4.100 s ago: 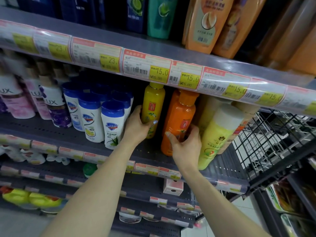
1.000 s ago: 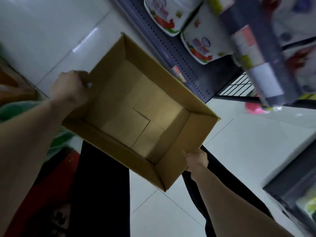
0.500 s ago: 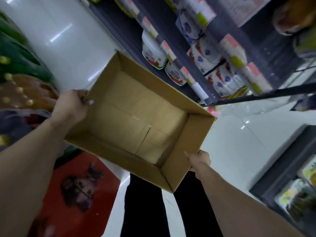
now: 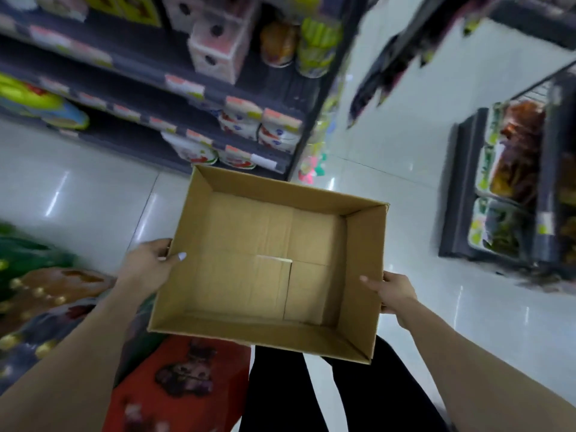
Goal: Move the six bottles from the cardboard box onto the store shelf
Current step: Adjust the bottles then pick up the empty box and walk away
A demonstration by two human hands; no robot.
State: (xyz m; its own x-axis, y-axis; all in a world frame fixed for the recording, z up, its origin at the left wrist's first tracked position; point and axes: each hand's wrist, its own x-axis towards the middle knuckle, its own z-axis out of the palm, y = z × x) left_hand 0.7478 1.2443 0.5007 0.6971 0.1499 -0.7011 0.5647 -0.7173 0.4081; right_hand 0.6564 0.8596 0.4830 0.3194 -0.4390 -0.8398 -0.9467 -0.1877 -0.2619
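Note:
I hold an open cardboard box level in front of me above the floor. Nothing lies inside it; only its folded bottom flaps show. My left hand grips the left wall, thumb hooked over the rim. My right hand grips the right wall, thumb inside the box. The store shelf runs across the upper left, blurred, with price tags along its edges. On one of its levels at the top stand an orange bottle and a yellow-green bottle.
White glossy floor tiles stretch ahead and to the right. A dark rack of packaged goods stands at the right. Red and green packages lie at the lower left by my black-trousered legs. White tubs fill the lower shelves.
Four seconds ago my hands were setting bottles on the shelf. Since then both hands hold the box, which has turned level and square to me as the view swung up toward the aisle.

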